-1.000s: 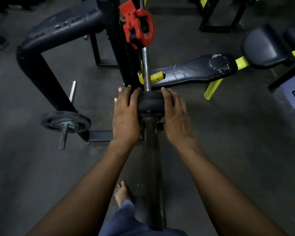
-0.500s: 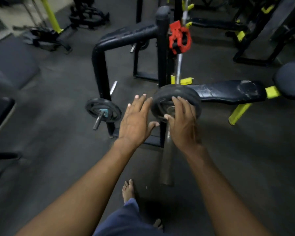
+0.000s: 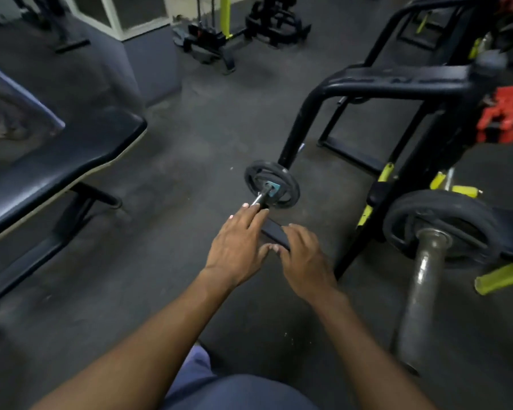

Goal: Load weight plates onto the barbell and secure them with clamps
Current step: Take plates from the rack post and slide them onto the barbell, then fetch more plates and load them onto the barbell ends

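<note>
A: Starting at nine o'clock, what is there?

B: A padded bench (image 3: 57,161), dark, nothing on it. Toward the centre a small weight plate (image 3: 271,184) sits on a storage peg (image 3: 261,199) of the black rack (image 3: 397,84).

A: And the hands?

B: The left hand (image 3: 237,250) stretches toward that peg, fingers straight, their tips at or just over its end; I cannot tell whether they touch. The right hand (image 3: 305,261) hovers just beside it at about four o'clock, fingers relaxed and spread, holding nothing.

A: Where is the barbell?

B: At three o'clock. Its sleeve (image 3: 424,291) points toward the camera with one plate (image 3: 439,226) already pushed on. A red clamp (image 3: 504,119) hangs higher up at two o'clock, not yet on the sleeve beside that plate.

A: So the step in hand?

B: Fetching the small plate, I judge. Grip its rim with both hands at opposite sides, draw it straight along the peg so the bore does not bind, and keep the bare foot out from under it.

A: Any writing?

B: A pale blue label at the small plate's hub, too blurred to read.
</note>
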